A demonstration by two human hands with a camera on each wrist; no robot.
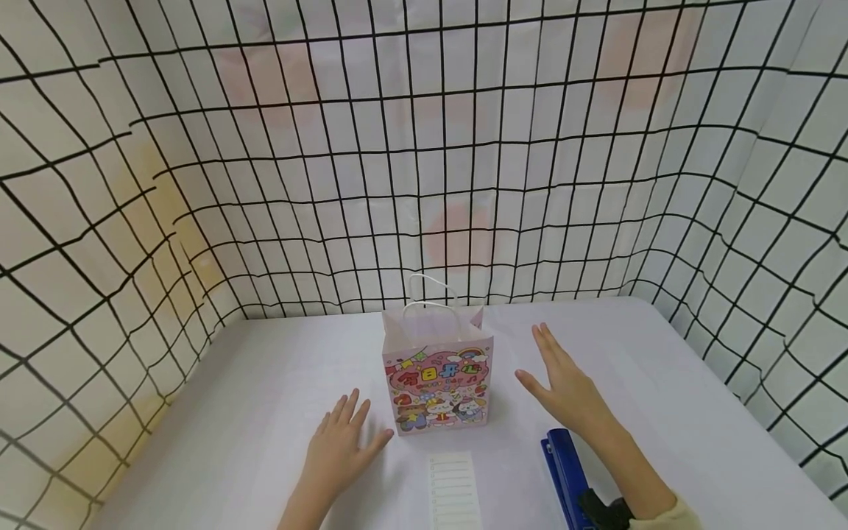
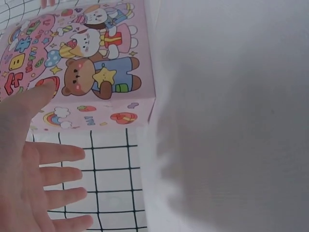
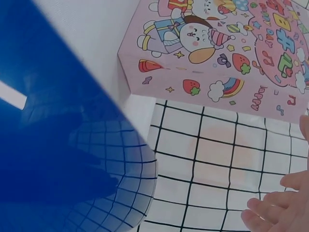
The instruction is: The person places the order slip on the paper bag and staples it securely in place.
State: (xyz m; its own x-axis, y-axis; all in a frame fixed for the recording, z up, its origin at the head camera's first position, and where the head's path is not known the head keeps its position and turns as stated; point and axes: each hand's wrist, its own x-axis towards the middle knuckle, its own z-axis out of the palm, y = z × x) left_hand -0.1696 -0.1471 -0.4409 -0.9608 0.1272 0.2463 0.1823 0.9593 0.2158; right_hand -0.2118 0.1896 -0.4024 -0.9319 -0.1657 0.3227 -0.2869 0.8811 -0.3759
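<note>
A pink paper gift bag [image 1: 440, 390] with cartoon animals and white handles stands upright on the white table, its top open. My left hand [image 1: 338, 445] is at the bag's front left with fingers spread; in the left wrist view its thumb [image 2: 38, 96] overlaps the bag's printed front, and I cannot tell whether it touches. To the right of the bag my right hand [image 1: 566, 386] is held with straight fingers, apart from the bag and holding nothing. A blue stapler [image 1: 566, 471] lies below the right hand; its glossy side fills the left of the right wrist view.
A white lined paper strip [image 1: 453, 489] with small checkboxes lies in front of the bag. Black grid netting [image 1: 430, 154] over white sheeting encloses the table [image 1: 265, 383] at the back and both sides. A dark strap [image 1: 603, 509] is by the right wrist.
</note>
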